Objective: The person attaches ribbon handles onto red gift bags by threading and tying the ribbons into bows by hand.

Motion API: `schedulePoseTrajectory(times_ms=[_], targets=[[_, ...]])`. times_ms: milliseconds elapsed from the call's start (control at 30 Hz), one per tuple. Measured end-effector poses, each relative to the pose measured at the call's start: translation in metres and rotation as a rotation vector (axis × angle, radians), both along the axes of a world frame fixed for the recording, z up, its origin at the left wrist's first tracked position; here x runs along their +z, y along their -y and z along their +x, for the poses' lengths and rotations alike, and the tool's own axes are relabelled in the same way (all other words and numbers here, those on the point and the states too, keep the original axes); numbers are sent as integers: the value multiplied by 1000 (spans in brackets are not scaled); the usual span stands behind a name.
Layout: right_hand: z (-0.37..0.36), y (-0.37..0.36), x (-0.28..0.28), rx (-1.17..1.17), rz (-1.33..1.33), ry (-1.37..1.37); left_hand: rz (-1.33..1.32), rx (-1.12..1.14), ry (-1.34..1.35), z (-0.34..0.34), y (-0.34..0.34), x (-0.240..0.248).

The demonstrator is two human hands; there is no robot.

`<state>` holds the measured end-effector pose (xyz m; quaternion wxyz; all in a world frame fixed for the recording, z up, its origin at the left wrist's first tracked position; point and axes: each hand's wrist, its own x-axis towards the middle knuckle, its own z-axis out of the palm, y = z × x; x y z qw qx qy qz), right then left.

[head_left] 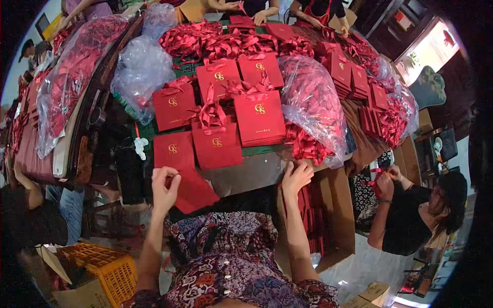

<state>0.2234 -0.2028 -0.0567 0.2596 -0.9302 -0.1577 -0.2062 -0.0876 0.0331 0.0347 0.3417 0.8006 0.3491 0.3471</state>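
My left hand (165,189) pinches the edge of a plain red paper bag (194,193), which hangs tilted over the table's front edge. My right hand (297,177) has its fingers curled together just below the red ribbons (309,146) that spill from a clear plastic bag (314,102). What its fingertips hold, if anything, is too small to make out. In front of me lie red gift bags with gold lettering and ribbon handles: one (173,149) beside my left hand, another (216,145) in the middle, and a stack (260,118) to the right.
An open cardboard box (336,215) with red bags inside stands under my right forearm. Crumpled clear plastic (141,69) lies at the left, ribbon heaps (231,41) at the back. A yellow crate (115,274) is at lower left. Co-workers' hands (387,179) work at the right and across the table.
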Motion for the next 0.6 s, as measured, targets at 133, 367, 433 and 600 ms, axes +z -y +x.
schedulePoseTrajectory(times_ms=[133, 367, 433, 600], targets=[[-8, -9, 5, 146, 39, 5, 13, -53, -30, 11, 20, -5], [-65, -21, 34, 544, 39, 12, 92, -102, -154, 32, 34, -19], [-84, -25, 45, 631, 36, 37, 191, -88, -175, 39, 38, -26], [-119, -38, 68, 834, 78, 53, 290, -93, -281, 54, 51, -30]])
